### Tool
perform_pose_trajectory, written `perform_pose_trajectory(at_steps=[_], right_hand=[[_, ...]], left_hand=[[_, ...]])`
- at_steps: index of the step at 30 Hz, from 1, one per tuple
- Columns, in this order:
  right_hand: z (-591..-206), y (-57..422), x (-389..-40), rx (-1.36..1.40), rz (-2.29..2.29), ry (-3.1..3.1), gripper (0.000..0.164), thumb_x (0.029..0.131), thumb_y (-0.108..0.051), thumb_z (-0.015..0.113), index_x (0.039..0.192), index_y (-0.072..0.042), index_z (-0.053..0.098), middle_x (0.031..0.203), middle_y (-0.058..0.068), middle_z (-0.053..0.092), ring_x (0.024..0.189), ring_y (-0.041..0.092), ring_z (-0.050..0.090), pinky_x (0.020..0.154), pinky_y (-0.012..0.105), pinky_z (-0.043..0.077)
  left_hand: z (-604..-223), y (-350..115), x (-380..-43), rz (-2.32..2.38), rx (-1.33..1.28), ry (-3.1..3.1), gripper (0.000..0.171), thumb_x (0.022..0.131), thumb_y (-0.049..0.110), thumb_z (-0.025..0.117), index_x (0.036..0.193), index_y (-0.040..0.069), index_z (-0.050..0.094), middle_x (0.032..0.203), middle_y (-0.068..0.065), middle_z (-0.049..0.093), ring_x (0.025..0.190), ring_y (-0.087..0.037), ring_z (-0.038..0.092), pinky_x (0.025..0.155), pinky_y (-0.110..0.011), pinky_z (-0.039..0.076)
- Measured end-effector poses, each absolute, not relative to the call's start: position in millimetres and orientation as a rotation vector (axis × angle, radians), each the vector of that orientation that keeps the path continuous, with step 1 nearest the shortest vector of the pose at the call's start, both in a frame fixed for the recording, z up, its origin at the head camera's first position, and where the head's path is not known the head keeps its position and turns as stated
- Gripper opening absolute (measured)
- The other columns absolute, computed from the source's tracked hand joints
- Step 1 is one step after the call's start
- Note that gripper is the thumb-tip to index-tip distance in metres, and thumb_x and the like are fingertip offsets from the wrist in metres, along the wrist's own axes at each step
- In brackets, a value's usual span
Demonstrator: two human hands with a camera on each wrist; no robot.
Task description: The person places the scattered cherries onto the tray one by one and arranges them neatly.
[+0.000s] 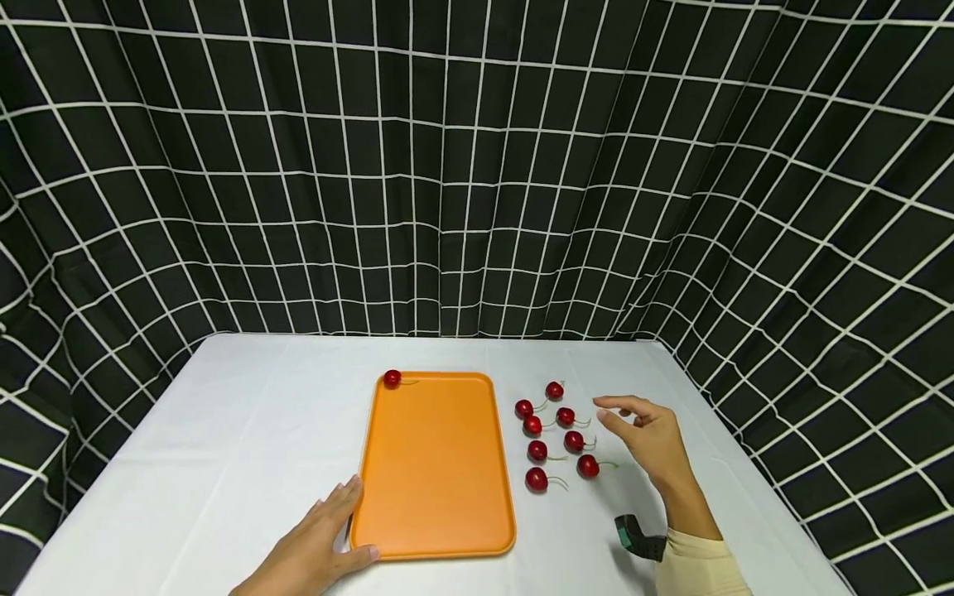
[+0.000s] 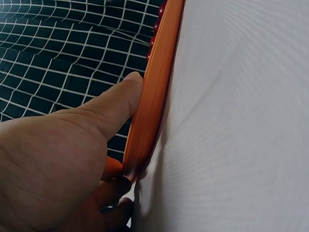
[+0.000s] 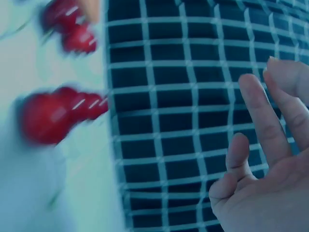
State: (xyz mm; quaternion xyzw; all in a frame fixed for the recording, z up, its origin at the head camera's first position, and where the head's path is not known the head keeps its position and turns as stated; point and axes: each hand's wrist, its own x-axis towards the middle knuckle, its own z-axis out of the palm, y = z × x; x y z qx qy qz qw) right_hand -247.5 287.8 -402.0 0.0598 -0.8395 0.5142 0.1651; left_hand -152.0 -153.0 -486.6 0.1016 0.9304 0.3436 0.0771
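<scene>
An orange tray point(image 1: 436, 472) lies on the white table. My left hand point(image 1: 320, 530) holds its near left corner, the thumb against the near edge and the fingers along the left side. The left wrist view shows the thumb point(image 2: 118, 99) touching the tray's side wall point(image 2: 153, 92). One red cherry point(image 1: 392, 379) with a stem sits on the tray's far left corner. Several stemmed cherries point(image 1: 537, 451) lie loose to the right of the tray. To their right my right hand point(image 1: 648, 434) hovers above the table, thumb and index tips close together, with nothing visible between them.
The white table point(image 1: 224, 430) carries the tray and cherries. A black curtain point(image 1: 462, 182) with a white grid stands behind the table and along both sides. On the right wrist is a dark device point(image 1: 637, 538) above a cream sleeve point(image 1: 696, 567).
</scene>
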Motion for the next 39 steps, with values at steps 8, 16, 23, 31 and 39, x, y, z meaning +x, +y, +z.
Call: perform_pose_trajectory(at_steps=[8, 16, 23, 31, 39], right_hand=[[-444.2, 317.4, -241.6, 0.020, 1.434, -2.542, 0.022, 0.084, -0.020, 0.078, 0.102, -0.007, 0.077, 0.090, 0.006, 0.064, 0.080, 0.017, 0.048, 0.053, 0.028, 0.038], [-471.4, 332.4, -243.6, -0.072, 1.480, -2.659, 0.023, 0.083, -0.014, 0.077, 0.104, -0.005, 0.075, 0.093, 0.007, 0.068, 0.079, 0.018, 0.055, 0.061, 0.027, 0.043], [-480.0, 334.5, -244.9, 0.013, 1.447, -2.733, 0.023, 0.082, -0.010, 0.077, 0.104, -0.003, 0.075, 0.104, 0.010, 0.070, 0.084, 0.013, 0.059, 0.063, 0.024, 0.046], [-480.2, 327.5, -245.7, 0.053, 1.446, -2.708, 0.017, 0.080, -0.003, 0.078, 0.096, -0.001, 0.075, 0.092, 0.009, 0.072, 0.083, 0.014, 0.063, 0.070, 0.022, 0.048], [-478.5, 326.5, -246.0, -0.027, 1.429, -2.695, 0.009, 0.080, -0.003, 0.077, 0.089, -0.001, 0.076, 0.084, 0.007, 0.072, 0.080, 0.014, 0.061, 0.067, 0.022, 0.048]], left_hand=[[-487.0, -152.3, -150.5, 1.059, 0.313, 2.770, 0.102, 0.074, 0.056, 0.075, 0.146, -0.003, 0.035, 0.154, -0.015, 0.027, 0.141, -0.037, 0.020, 0.110, -0.059, 0.015], [-489.2, -151.8, -151.2, 1.062, 0.280, 2.762, 0.104, 0.072, 0.058, 0.076, 0.146, -0.003, 0.036, 0.153, -0.015, 0.027, 0.140, -0.037, 0.020, 0.109, -0.060, 0.015], [-487.7, -151.6, -151.1, 1.053, 0.306, 2.765, 0.103, 0.072, 0.056, 0.076, 0.145, -0.005, 0.037, 0.153, -0.017, 0.029, 0.140, -0.038, 0.021, 0.111, -0.058, 0.014], [-485.7, -151.5, -151.4, 1.044, 0.288, 2.768, 0.102, 0.073, 0.058, 0.075, 0.146, -0.002, 0.036, 0.153, -0.016, 0.030, 0.141, -0.037, 0.022, 0.111, -0.057, 0.015], [-485.5, -152.0, -151.9, 1.037, 0.303, 2.781, 0.101, 0.074, 0.055, 0.076, 0.145, -0.004, 0.037, 0.153, -0.016, 0.029, 0.140, -0.036, 0.022, 0.111, -0.057, 0.015]])
